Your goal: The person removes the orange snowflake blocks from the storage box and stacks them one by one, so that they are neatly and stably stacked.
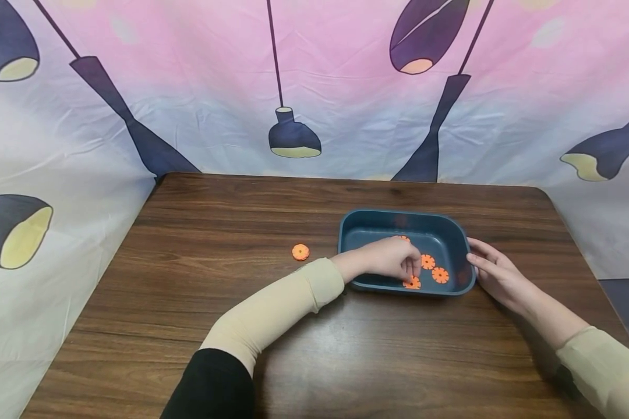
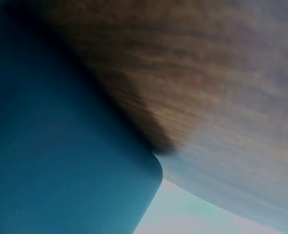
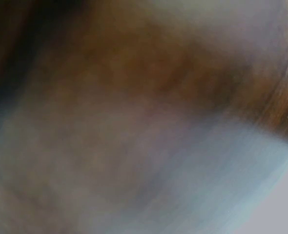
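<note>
- The near orange disc (image 1: 412, 284) lies inside the blue tub, by its near wall, with my fingertips right at it
- Two more discs lie on the tub's floor just right of my fingers: the middle disc (image 1: 428, 262) and, slightly nearer me, the right disc (image 1: 440, 275)
- The far disc (image 1: 405, 238) shows only in part behind my hand, towards the tub's far wall
- The blue tub (image 1: 406, 213) stands upright, its long sides running left to right
- My left grip (image 1: 390, 257) reaches over the tub's left end, fingers bent downwards; I cannot tell whether they pinch the near orange disc or only touch it
- My right grip (image 1: 495, 273) is against the tub's right end, thumb and fingers apart, their tips touching the rim
- The loose disc (image 1: 300, 252) lies outside, a little way left of the tub
- Beneath the tub spreads the dark wood-grain surface (image 1: 215, 233)
- My left sleeve (image 1: 272, 320), cream with black above, crosses near the tub's left end; my cream right sleeve (image 1: 603, 366) is well to its right
- Beyond the tub hangs a pink and pale-blue cloth (image 1: 215, 75) printed with dark lamps
</note>
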Action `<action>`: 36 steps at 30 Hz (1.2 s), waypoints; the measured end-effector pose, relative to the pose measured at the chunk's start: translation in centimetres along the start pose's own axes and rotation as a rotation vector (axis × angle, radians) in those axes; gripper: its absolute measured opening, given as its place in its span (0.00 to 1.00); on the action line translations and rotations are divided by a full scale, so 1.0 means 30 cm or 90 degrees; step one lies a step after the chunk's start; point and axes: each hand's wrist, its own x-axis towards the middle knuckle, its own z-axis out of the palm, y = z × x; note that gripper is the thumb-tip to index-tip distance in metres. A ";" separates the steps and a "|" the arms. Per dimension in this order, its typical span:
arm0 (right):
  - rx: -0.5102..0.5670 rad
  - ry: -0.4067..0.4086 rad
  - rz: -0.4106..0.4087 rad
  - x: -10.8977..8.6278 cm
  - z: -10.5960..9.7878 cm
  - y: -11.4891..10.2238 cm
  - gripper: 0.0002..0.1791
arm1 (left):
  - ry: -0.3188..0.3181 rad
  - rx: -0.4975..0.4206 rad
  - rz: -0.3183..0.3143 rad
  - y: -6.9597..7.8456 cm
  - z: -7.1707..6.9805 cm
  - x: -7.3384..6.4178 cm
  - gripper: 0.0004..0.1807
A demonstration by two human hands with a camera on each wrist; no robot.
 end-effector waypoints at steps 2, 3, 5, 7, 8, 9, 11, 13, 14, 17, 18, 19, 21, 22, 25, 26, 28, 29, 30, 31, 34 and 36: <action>0.000 0.001 -0.001 0.000 0.001 -0.001 0.17 | 0.010 -0.008 0.008 0.000 -0.008 -0.006 0.02; 0.002 0.001 -0.001 0.000 0.001 -0.001 0.17 | 0.017 -0.015 0.013 0.001 -0.013 -0.010 0.02; 0.007 -0.003 -0.002 0.000 0.001 0.000 0.18 | 0.030 -0.035 0.023 0.002 -0.026 -0.023 0.02; 0.010 -0.001 -0.002 0.000 0.002 -0.001 0.18 | 0.044 -0.059 0.034 0.005 -0.040 -0.037 0.02; 0.011 -0.001 -0.003 0.000 0.001 0.000 0.18 | 0.051 -0.067 0.036 0.007 -0.049 -0.046 0.02; 0.011 -0.001 -0.002 0.000 0.001 -0.001 0.18 | 0.058 -0.074 0.040 0.010 -0.059 -0.055 0.02; 0.010 0.000 -0.002 0.000 0.001 0.000 0.18 | 0.071 -0.083 0.041 0.016 -0.080 -0.075 0.03; 0.010 0.004 0.002 0.000 0.000 0.002 0.18 | 0.082 -0.084 0.041 0.019 -0.101 -0.095 0.03; 0.012 0.005 0.004 -0.001 -0.001 0.003 0.17 | 0.088 -0.084 0.041 0.019 -0.111 -0.105 0.03; 0.014 0.011 0.008 -0.003 -0.002 0.005 0.17 | 0.093 -0.090 0.045 0.019 -0.141 -0.138 0.04; 0.015 0.013 0.010 -0.003 -0.002 0.005 0.17 | 0.094 -0.092 0.048 0.016 -0.150 -0.149 0.04; 0.017 0.012 0.008 -0.003 -0.002 0.006 0.17 | 0.094 -0.097 0.050 0.014 -0.159 -0.161 0.04; 0.015 0.012 0.008 -0.004 -0.002 0.007 0.17 | 0.093 -0.104 0.050 0.005 -0.176 -0.186 0.04; 0.014 0.011 0.008 -0.004 -0.001 0.006 0.17 | 0.094 -0.107 0.049 -0.001 -0.184 -0.200 0.04; 0.004 0.010 0.010 -0.004 0.000 0.006 0.17 | 0.103 -0.115 0.043 -0.022 -0.205 -0.243 0.03; 0.002 0.011 0.012 -0.004 0.000 0.005 0.17 | 0.108 -0.118 0.040 -0.030 -0.211 -0.258 0.03; -0.004 0.013 0.014 -0.004 0.000 0.004 0.17 | 0.115 -0.121 0.032 -0.046 -0.222 -0.285 0.03; -0.005 0.013 0.014 -0.004 -0.001 0.004 0.17 | 0.118 -0.122 0.029 -0.054 -0.227 -0.298 0.03; -0.004 0.013 0.013 -0.004 -0.003 0.004 0.17 | 0.121 -0.124 0.024 -0.062 -0.231 -0.311 0.03; -0.004 0.013 0.013 -0.004 -0.003 0.003 0.17 | 0.122 -0.125 0.019 -0.069 -0.235 -0.322 0.03; 0.000 0.013 0.009 -0.005 -0.004 0.002 0.17 | 0.132 -0.116 0.003 -0.089 -0.244 -0.357 0.03; 0.000 0.013 0.008 -0.004 -0.002 0.001 0.17 | 0.142 -0.117 -0.008 -0.101 -0.251 -0.387 0.03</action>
